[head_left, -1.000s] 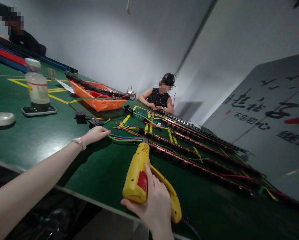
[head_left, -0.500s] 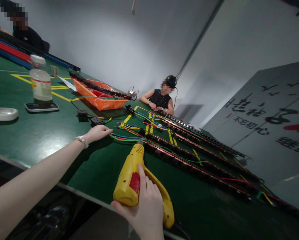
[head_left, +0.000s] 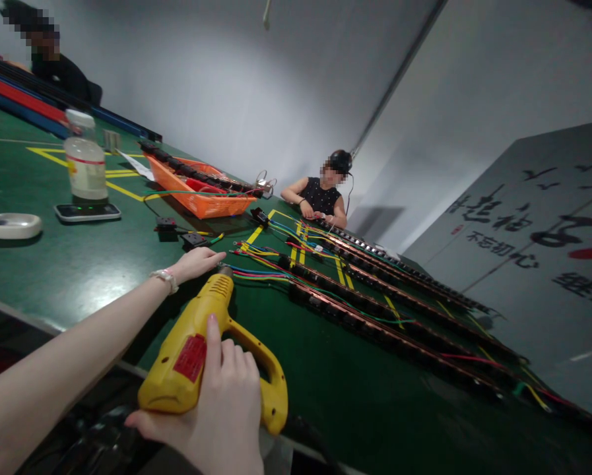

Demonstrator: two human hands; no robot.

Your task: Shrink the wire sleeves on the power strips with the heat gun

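The right hand (head_left: 226, 389) has a firm grip on a yellow heat gun (head_left: 191, 359). The thumb is at the fat back end, one finger lies straight along the side, and the other fingers are bent. Maybe that long finger helps to aim it. The gun's metal nose points to one o'clock, right beside the fingertips of the left hand (head_left: 197, 264). I can't tell if the nose touches anything.

The left hand is nearly closed. Its fingertips are squeezed together, and they look to pinch the ends of a bunch of wires (head_left: 261, 274). From there the wires go to three o'clock and join a long dark and copper strip (head_left: 375, 333), which runs on toward four o'clock. I think the left hand holds the ends so the loose wires stay together and don't flop about.

More strips (head_left: 419, 297) lie beside it on the green surface (head_left: 107, 264). They all lean the same way, maybe so their wire ends are easy to reach.

From the left hand, black boxes (head_left: 167, 229) sit near at eleven o'clock. An orange basket (head_left: 221, 210) is at twelve, a bottle (head_left: 86, 168) is at ten, and another person (head_left: 325, 194) sits far off at two.
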